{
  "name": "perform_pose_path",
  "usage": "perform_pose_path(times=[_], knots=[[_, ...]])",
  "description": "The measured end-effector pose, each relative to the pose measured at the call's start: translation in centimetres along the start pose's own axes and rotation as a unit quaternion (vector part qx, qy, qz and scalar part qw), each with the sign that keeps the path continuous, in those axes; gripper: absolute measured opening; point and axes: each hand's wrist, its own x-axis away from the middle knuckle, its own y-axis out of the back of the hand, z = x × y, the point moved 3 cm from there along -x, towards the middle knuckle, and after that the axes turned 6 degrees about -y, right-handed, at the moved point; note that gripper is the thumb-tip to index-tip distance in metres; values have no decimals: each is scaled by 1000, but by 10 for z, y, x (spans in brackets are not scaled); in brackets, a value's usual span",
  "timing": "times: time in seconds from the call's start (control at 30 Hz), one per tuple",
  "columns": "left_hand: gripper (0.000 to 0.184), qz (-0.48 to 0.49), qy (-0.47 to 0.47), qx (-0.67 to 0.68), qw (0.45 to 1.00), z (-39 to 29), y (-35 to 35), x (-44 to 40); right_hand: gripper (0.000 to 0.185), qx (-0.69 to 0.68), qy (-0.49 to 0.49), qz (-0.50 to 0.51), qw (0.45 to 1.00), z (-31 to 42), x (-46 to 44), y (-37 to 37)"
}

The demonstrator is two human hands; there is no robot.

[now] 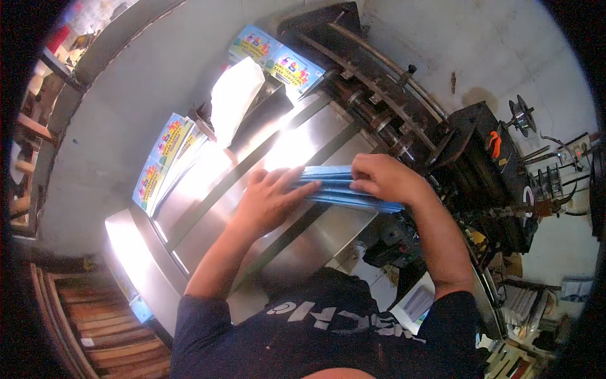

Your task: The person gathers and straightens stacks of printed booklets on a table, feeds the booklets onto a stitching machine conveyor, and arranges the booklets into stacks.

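Observation:
Both hands are at a stack of folded blue sheets (pixel 341 183) above the metal table. My left hand (pixel 271 194) lies over the stack's left end, its fingers spread across the sheets and some fingertips resting on their edges. At the right end, my right hand (pixel 385 179) has its fingers bent and pressed together on the sheets near the upper edge. The stack's lower right corner reaches out under my right wrist.
Printed booklet covers (pixel 165 151) stand at the left of the shiny metal table (pixel 214 218). More covers (pixel 293 71) and a white sheet (pixel 235 98) lie at the top. A dark machine with rollers (pixel 385 120) stands at right. Wooden slats (pixel 113 322) are at lower left.

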Motion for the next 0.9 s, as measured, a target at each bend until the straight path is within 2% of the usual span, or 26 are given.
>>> perform_pose_path(times=[0.07,0.2,0.27,0.4,0.47,0.6,0.7,0.9], knots=[[54,-2,4,6,1000,-1,1,-1,21,-36,-9,-16,999,-2,3,0],[53,8,8,7,1000,-1,1,-2,17,-15,-52,-73,996,1,15,-4],[51,-2,16,-4,1000,-2,2,-3,16,97,1,-143,985,6,25,-2],[50,-3,23,4,1000,-1,0,-7,17,76,17,-207,975,4,33,-12],[50,-13,19,3,1000,0,-2,-8,17,52,-37,-284,957,5,32,-15],[50,-10,11,-9,1000,1,-4,-7,18,64,-26,-298,952,5,28,-16],[52,1,11,-4,1000,2,-4,-7,17,47,-42,-246,967,1,25,-16],[56,-9,0,-17,1000,2,-3,-6,17,-49,-144,-283,947,-7,32,-5]])
